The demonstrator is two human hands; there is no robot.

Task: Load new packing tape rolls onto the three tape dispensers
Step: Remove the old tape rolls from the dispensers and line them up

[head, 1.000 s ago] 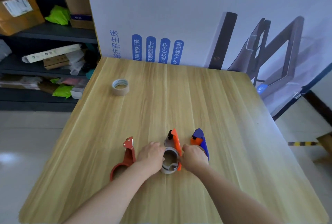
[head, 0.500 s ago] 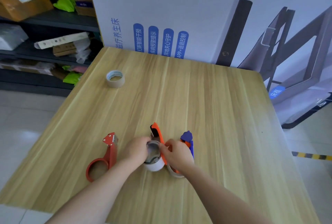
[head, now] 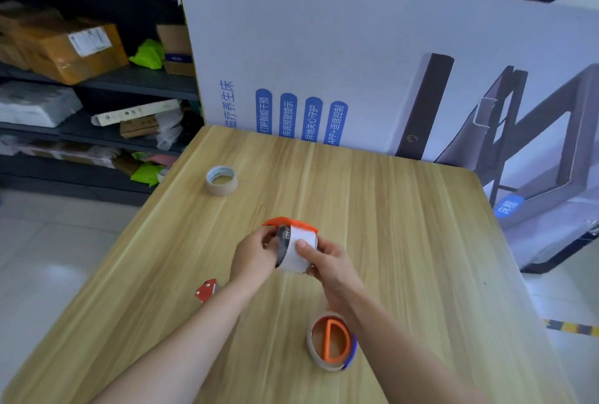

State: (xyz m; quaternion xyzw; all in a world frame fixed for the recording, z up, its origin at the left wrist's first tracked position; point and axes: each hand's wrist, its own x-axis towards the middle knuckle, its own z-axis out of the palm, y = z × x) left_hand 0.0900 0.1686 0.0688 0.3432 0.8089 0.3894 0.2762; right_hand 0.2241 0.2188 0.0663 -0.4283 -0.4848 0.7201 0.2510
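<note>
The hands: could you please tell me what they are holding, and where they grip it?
Both hold the orange dispenser with its tape roll: left hand on the roll's side, right hand thumb on its face.

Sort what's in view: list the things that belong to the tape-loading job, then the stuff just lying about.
Job:
- orange dispenser with a roll, held up in left hand and right hand
- red dispenser, mostly hidden by the left arm
- blue dispenser with a roll on it
- spare roll
- table

Lying about:
- printed carton behind the table
- shelf parcels
</note>
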